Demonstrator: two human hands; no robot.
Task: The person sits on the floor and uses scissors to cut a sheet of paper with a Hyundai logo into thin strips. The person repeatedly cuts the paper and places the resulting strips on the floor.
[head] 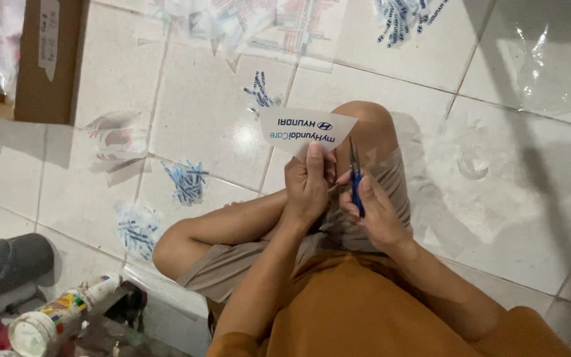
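Left hand (306,188) grips sticker sheet (306,129); right hand (371,211) grips scissors (355,173); sticker piles (186,182) around.

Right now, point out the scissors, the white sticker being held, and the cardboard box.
scissors (355,173): head view, on the blue handle by the blades.
white sticker (306,127): head view, middle of the printed sheet.
cardboard box (47,92): head view, on its brown side wall.

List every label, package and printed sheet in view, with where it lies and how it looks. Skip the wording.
White sticker: in the left hand, trapezoid, blue print.
Scissors: in the right hand, blue grip, blades at the sticker's edge.
Cut stickers: small piles on the floor tiles, white and blue.
Printed sheets: top centre, white with red and blue.
Cardboard box: top left, brown, white label.
Plastic bag: top right, clear.
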